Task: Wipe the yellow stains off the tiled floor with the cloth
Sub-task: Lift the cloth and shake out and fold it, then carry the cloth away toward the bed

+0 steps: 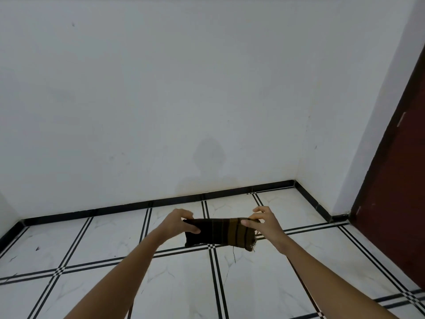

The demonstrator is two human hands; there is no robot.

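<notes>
Both arms reach forward from the bottom of the view, and between them a folded cloth (pixel 219 233) is stretched out above the tiled floor (pixel 253 272). The cloth is dark brown with a lighter ochre band and thin dark stripes towards its right end; a few loose threads hang from its lower right corner. It is held up in the air and does not touch the floor.

The left hand (pixel 181 223) is closed on the left end of the cloth, thumb in front over the fabric and the other fingers curled behind its top edge. The right hand (pixel 264 223) pinches the top right corner between thumb and forefinger, with the remaining fingers spread loosely above it. The cloth runs nearly level from one hand to the other and sags slightly along its lower edge.

The floor is white marble-look tile, divided by double black lines with small checkered crossings. A black skirting strip (pixel 138 207) runs along the foot of a plain white wall (pixel 184 88). On the right stands a dark red-brown door (pixel 395 203), near the room's corner. No yellow stain can be made out on the tiles visible here.
</notes>
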